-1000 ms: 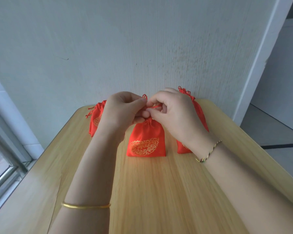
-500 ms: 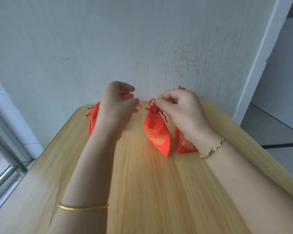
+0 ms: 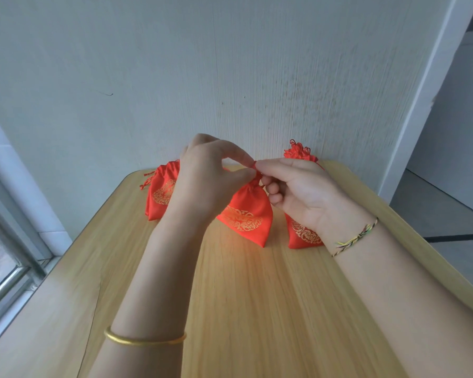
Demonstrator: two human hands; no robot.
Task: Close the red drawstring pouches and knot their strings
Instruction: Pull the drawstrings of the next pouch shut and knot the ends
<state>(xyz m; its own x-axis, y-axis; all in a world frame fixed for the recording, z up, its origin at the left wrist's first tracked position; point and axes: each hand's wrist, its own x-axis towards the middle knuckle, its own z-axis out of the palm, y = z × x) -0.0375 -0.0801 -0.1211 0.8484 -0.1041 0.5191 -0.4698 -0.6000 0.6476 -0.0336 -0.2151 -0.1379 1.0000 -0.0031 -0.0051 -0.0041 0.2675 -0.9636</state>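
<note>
Near the far edge of the wooden desk [image 3: 257, 309], about midway along it, the middle pouch [image 3: 247, 214] stands tilted, its gathered neck leaning up toward the two hands and its lower corner resting on the desk top. The left hand [image 3: 210, 175] sits above and partly in front of the pouch's upper left side, with thumb and forefinger pressed together on the red string [image 3: 255, 165] right at the neck. The right hand [image 3: 298, 192] meets it from the other side, palm turned toward the camera. Its forefinger and thumb pinch the same bit of string, and its other fingers curl loosely just beside the pouch's neck. The fingertips of both hands almost touch over the pouch mouth, which looks drawn shut. The fingers hide most of the string, though, so whether a knot has formed cannot be told. The left pouch [image 3: 160, 193] lies toward the far left corner of the desk, partly behind the left hand, with its mouth puckered and short string ends sticking out on its left. The right pouch [image 3: 302, 237] stands behind the right hand and wrist toward the far right corner. Its bunched top is close to the wall [image 3: 230, 64] and its gold-printed bottom shows below the wrist. A gold bangle [image 3: 145, 341] rings the left forearm, and a braided bracelet [image 3: 355, 237] circles the right wrist.
</note>
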